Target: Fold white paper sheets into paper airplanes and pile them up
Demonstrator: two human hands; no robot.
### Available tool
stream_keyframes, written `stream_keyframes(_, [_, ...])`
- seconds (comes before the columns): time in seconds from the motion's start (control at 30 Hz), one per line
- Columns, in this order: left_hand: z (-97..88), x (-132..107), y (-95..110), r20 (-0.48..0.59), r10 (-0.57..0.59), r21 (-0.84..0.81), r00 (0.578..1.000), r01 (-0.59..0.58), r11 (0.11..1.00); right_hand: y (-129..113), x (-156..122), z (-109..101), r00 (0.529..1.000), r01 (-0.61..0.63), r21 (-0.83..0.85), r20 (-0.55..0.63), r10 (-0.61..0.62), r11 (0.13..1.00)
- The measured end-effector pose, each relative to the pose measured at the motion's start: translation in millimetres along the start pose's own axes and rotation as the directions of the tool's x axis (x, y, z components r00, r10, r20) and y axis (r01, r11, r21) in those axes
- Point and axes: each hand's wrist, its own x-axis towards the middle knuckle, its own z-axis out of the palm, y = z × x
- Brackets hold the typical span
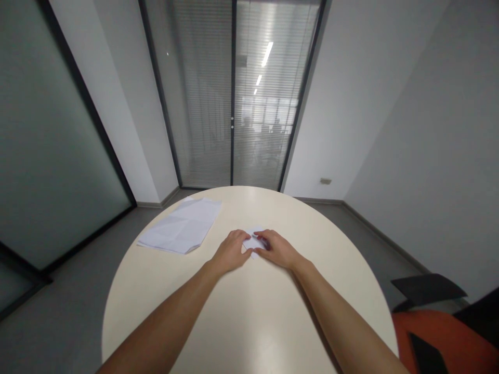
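Half-curled, the left hand (pixel 233 250) and right hand (pixel 277 248) touch small white paper (pixel 254 243), their grip unclear.

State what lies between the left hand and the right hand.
The head view shows a small piece of white paper between the left hand and the right hand, which partly covers it.

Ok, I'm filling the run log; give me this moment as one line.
left hand: at small white paper piece | right hand: at same piece | nearby: creased white paper | surface: round cream table
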Motion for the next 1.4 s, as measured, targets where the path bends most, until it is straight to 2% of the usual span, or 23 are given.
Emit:
stream_keyframes(0.27, [-3.3, 0.1, -0.2, 0.031, 0.004, 0.003, 1.000, -0.005, 1.000, 4.8, -0.4, -1.2, 0.999, -0.030, -0.093, -0.037, 0.027, 0.995])
stream_keyframes(0.33, [-2.5, -0.1, -1.0, 0.029, -0.001, 0.008, 1.000, 0.001, 1.000, 5.2, -1.2, -1.7, 1.000, 0.022, -0.092, -0.013, -0.023, 0.996])
stream_keyframes(0.43, [-1.2, -0.3, -1.4, 0.014, -0.012, 0.033, 1.000, 0.012, 0.999, 5.3, -2.9, 0.5, 0.993, 0.088, -0.078, 0.088, -0.081, 0.993])
stream_keyframes(0.53, [-2.0, -0.3, 0.0, 0.021, -0.021, 0.048, 1.000, 0.020, 0.999, 3.2, -3.9, 5.1, 0.980, 0.021, -0.089, 0.200, -0.003, 0.996])
stream_keyframes(0.63, [-4.5, -0.3, 2.4, 0.026, -0.011, 0.053, 1.000, 0.009, 0.999, 0.3, -3.6, 9.4, 0.970, -0.071, -0.123, 0.222, 0.097, 0.990])
stream_keyframes(0.8, [-8.7, 0.1, 6.5, 0.047, 0.012, 0.047, 0.999, -0.014, 0.999, -1.7, -1.8, 7.0, 0.981, -0.126, -0.187, 0.126, 0.151, 0.974])
stream_keyframes(0.9, [-11.2, 0.2, 9.5, 0.083, 0.037, 0.051, 0.996, -0.041, 0.998, -0.3, -0.4, 1.1, 0.996, -0.064, -0.204, 0.051, 0.076, 0.977])
stream_keyframes(1.03, [-13.5, 0.6, 12.2, 0.121, 0.088, 0.035, 0.989, -0.093, 0.995, 9.0, 0.0, 0.0, 1.000, -0.004, -0.213, 0.011, 0.006, 0.977])
stream_keyframes(1.27, [-12.1, 0.9, 9.7, 0.143, 0.057, 0.034, 0.988, -0.062, 0.997, 36.4, -2.0, 3.8, 0.990, -0.133, -0.287, -0.084, 0.114, 0.948])
stream_keyframes(1.4, [-10.2, -0.6, 6.8, 0.147, 0.054, 0.056, 0.988, -0.063, 0.996, 38.1, -1.7, 1.6, 0.993, -0.084, -0.291, -0.101, 0.056, 0.953])
